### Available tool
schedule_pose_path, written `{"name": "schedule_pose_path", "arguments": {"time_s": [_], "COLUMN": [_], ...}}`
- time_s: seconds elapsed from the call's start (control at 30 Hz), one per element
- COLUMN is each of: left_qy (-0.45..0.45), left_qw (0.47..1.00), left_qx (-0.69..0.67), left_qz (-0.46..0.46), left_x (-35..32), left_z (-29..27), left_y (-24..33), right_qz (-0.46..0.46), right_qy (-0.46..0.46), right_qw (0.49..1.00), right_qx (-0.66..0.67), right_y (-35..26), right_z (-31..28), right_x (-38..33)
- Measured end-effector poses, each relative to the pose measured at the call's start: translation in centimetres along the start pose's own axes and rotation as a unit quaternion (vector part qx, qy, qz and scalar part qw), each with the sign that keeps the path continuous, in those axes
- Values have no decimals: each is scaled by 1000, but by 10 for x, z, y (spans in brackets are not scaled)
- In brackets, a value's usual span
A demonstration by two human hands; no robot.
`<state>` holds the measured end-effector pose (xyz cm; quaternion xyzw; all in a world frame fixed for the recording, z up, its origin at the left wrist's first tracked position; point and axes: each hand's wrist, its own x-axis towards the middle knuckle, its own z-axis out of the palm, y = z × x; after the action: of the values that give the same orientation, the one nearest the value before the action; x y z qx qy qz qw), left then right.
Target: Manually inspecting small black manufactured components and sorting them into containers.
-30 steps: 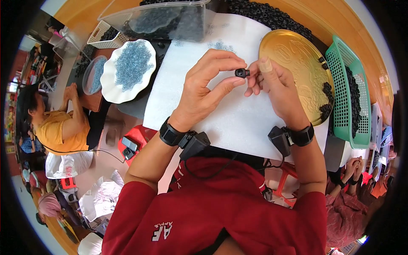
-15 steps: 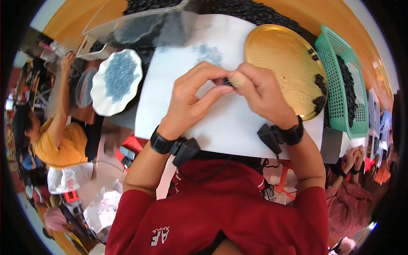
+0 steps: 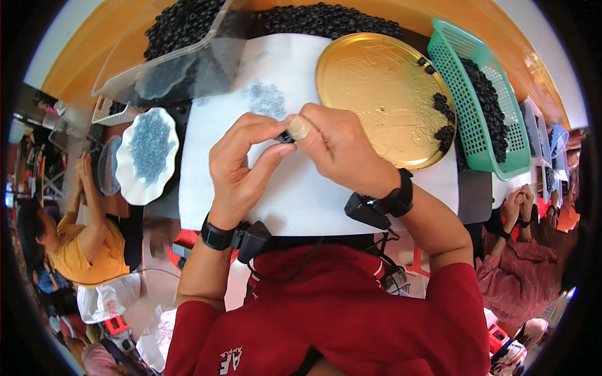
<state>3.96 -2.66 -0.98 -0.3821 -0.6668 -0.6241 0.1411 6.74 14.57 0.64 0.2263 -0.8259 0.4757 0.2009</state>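
Observation:
Above the white sheet (image 3: pixel 313 210), my left hand (image 3: pixel 241 166) pinches a small black ring-like part (image 3: pixel 286 136) between thumb and forefinger. My right hand (image 3: pixel 345 147) is closed against the same part, its taped thumb pressed to it; whether its fingers hold another tiny piece is hidden. Just beyond the hands, small clear bluish pieces (image 3: pixel 263 97) lie scattered on the sheet. To the right of my right hand stands a round gold tray (image 3: pixel 370 94), with several black parts (image 3: pixel 443 106) along its right side.
A green basket (image 3: pixel 461 109) of black parts is at the right. Far left stands a clear plastic box (image 3: pixel 216 66) near loose black rings (image 3: pixel 332 22). A scalloped white plate (image 3: pixel 133 193) holds bluish pieces. Other people sit at left (image 3: pixel 94 250) and right (image 3: pixel 517 269).
The whole view has shifted, with the table things now further left. Both my hands keep their grip on the black part. The person at left has lowered a raised arm.

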Motion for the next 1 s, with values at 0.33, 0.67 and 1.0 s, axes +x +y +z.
{"name": "schedule_pose_path", "arguments": {"time_s": [0.33,0.67,1.0], "left_qy": [-10,4,5], "left_qw": [997,985,981], "left_qx": [9,-11,-31], "left_qz": [-77,-171,-193], "left_x": [-1,-6,-1], "left_z": [-2,4,5], "left_y": [-5,2,-2], "right_qz": [43,132,220], "right_qy": [-1,109,277], "right_qw": [999,983,914], "right_qx": [16,68,-201], "right_y": [4,-21,-4], "right_z": [-2,-57,-246], "right_x": [4,10,-20]}}
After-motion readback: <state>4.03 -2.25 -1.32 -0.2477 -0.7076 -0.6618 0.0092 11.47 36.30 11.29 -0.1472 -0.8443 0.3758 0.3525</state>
